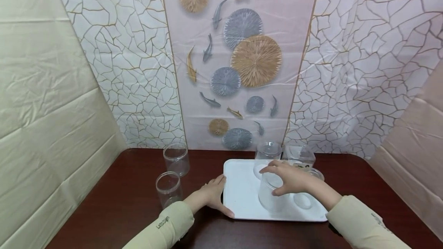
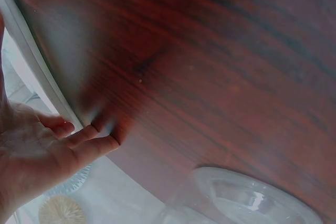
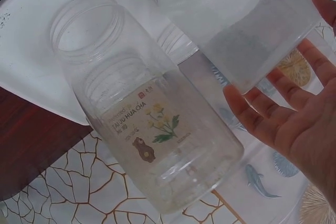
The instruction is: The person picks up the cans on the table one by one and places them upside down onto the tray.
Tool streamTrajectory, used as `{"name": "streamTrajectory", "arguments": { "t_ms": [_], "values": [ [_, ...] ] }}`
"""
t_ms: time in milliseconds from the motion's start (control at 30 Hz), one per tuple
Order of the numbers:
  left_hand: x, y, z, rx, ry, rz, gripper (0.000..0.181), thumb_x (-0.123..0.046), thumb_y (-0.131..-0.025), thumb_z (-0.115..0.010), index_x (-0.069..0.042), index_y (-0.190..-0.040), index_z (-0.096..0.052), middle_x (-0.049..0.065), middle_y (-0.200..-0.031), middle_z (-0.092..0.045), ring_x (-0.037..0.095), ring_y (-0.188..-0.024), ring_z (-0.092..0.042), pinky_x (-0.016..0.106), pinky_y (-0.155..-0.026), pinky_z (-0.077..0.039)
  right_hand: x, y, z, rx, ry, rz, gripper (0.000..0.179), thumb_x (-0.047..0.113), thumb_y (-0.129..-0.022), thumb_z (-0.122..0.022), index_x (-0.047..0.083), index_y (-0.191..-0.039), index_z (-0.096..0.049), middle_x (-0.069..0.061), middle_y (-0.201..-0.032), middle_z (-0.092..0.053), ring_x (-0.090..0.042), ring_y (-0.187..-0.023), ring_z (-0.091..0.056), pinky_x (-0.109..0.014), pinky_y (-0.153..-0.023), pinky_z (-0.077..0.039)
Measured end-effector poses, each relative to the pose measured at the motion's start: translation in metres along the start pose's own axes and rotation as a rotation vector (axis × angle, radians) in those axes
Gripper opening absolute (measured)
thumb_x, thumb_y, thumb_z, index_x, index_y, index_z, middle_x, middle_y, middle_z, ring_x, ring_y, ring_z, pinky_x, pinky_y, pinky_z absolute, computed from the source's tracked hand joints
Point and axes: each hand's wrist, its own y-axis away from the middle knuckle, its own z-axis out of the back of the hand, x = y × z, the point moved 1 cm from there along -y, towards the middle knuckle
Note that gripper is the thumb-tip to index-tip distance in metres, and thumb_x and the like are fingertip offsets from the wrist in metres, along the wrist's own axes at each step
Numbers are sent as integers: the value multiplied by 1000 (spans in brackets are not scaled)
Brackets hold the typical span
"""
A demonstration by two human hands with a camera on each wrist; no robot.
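Right fingers (image 1: 278, 191) partly hide 1 jar (image 1: 268, 203).

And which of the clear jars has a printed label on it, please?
The jar at the back right, beyond the right hand: its label shows yellow flowers and a brown figure. No label can be seen on the others.
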Motion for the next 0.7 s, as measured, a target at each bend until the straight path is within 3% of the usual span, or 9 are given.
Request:
{"name": "streamTrajectory", "arguments": {
  "t_ms": [433, 700],
  "values": [
    [0, 1, -1, -12, 10, -6, 122, -58, -61, -81, -1, -149, -19, 13, -156, -19, 33, -141, -26, 57, -108, -30, -4, 0, 0, 28, -41, 8, 58, 12, -72, -77, 9, -126, -57, -20, -128, -50, -43, -113, -50, -61, -83, -44],
    [1, -1, -2, -2, 8, -2, 122, -58, -61, -81, -1, -149, -18, 12, -157, -17, 33, -141, -25, 56, -109, -29, -2, 0, 1, 66, -56, -18, 60, 7, -71, -76, 11, -127, -54, -22, -133, -46, -49, -117, -45, -70, -83, -38]
  ]
}}
